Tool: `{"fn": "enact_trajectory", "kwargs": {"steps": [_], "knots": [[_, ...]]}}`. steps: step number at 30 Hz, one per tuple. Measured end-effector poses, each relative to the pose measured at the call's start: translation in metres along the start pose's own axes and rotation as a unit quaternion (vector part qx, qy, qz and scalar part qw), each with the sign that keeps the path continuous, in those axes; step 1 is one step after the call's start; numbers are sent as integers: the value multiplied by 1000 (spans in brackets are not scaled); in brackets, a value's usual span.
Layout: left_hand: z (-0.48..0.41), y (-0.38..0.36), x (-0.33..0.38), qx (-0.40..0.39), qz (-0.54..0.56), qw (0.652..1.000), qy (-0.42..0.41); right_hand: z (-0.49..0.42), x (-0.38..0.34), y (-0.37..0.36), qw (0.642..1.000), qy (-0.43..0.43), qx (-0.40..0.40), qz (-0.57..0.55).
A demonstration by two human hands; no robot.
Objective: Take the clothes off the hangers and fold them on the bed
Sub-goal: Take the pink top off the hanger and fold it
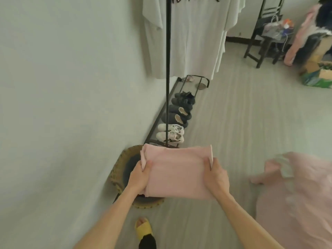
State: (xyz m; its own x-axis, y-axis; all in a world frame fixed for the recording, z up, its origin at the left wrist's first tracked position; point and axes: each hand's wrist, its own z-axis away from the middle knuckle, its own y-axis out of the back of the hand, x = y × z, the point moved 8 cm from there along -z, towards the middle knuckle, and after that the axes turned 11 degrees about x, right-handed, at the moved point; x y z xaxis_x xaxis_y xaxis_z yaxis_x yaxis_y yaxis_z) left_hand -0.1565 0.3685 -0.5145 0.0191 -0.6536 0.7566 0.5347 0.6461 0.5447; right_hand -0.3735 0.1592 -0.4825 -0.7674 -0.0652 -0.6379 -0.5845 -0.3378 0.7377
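**Folded pink garment held in both hands above the basket**

A garment [177, 174], pink and folded into a flat rectangle, sits in the lower middle of the frame, held level in the air. The left hand [139, 178] grips its left edge, thumb on top and fingers curled underneath. The right hand [215, 178] grips the right edge in the same way. Both forearms reach in from the bottom edge of the frame.

Under the garment's left half stands a woven basket [118, 169], set against the wall [62, 87], with something dark inside (too hidden to name). A foot in a yellow slipper [143, 229] stands on the floor [242, 114] at the bottom centre.

The black pole of a rack [168, 69] runs from the top of the frame down to just behind the garment. A white T-shirt [194, 42] with dark lettering hangs at the top centre, its upper part cut off by the frame. Shoes [179, 114] sit in a row along the rack's low base, white sneakers nearest and dark pairs beyond.

The bed [296, 203], covered in pink, fills the lower right corner, well apart from the garment. At the upper right a dark chair [264, 42] carries a heap of small items, and a box [318, 76] sits on the floor near it.
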Motion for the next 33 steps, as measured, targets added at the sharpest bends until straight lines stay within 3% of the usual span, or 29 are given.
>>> {"fn": "enact_trajectory", "kwargs": {"steps": [8,17,25,33], "knots": [[-155,56,-129,-68,-67,987,129,-11,-33,-217,987,-104,-121,8],[-257,-15,-282,-151,-155,955,204,-25,53,-394,944,-254,-204,56],[-346,-116,-375,-162,-182,942,230,-84,144,-532,917,-360,-164,53],[-444,-202,-474,-153,-210,939,226,-141,234,-664,907,-397,-136,29]]}}
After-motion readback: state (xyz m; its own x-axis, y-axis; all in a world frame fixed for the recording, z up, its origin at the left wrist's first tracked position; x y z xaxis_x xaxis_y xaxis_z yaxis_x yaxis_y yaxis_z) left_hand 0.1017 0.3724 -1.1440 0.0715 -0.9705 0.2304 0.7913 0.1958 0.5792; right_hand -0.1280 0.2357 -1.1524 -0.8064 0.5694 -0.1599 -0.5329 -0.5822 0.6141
